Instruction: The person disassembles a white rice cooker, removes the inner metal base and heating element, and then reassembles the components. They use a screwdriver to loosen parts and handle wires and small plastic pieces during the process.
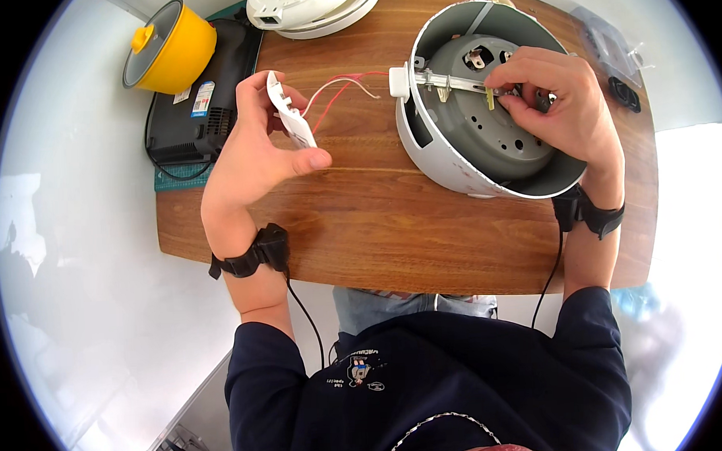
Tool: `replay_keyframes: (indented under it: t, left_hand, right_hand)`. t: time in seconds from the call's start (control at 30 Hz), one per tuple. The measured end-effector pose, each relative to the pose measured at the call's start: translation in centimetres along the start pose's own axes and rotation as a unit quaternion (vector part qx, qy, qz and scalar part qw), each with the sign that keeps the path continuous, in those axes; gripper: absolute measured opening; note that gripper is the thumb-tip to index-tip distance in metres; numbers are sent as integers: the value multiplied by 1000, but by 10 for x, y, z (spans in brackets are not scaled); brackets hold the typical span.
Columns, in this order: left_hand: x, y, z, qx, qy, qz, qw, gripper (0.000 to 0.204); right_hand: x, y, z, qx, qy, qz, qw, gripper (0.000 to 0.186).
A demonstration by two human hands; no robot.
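My left hand [247, 154] holds up a curved white plastic panel [294, 116], fingers behind it and thumb along its lower end. Red and white wires [342, 85] trail from the panel toward an open round appliance housing [454, 160], which looks like an upturned rice cooker body. Inside lies a grey metal pan [460, 115] with holes and fittings. A metal lever [461, 82] with a white plastic end cap [400, 82] reaches over the housing's left rim. My right hand [567, 99] is closed, pinching the lever's inner end beside a small yellowish piece [490, 100]; the fingers hide the exact grip.
At the back left, a yellow pot with a lid [176, 49] sits on a black device [194, 112] over a green mat [176, 178]. A white round lid part [314, 8] lies at the back. A clear plastic case [609, 46] and black cable [624, 95] are at the right.
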State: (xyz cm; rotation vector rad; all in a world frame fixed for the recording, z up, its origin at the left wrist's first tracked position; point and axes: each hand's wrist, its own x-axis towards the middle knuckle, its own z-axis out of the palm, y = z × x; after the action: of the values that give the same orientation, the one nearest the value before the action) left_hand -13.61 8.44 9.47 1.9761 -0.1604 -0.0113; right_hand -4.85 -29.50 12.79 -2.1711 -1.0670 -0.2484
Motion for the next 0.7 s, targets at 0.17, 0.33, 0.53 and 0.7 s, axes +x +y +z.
replay_keyframes:
  t: [0.17,0.33,0.53,0.7]
  left_hand:
    - [-18,27,26,56,33,47,997,129]
    - [-28,37,33,36,59,98,993,130]
    - [-32,41,39,60,65,87,992,130]
    - [-30,42,54,40,40,68,996,128]
  right_hand:
    - [0,0,0,-4,0,-13,1000,27]
    - [-2,2,0,-4,0,-11,1000,27]
    - [1,0,0,1,-3,-8,1000,27]
    - [-1,1,0,-2,-2,-3,1000,26]
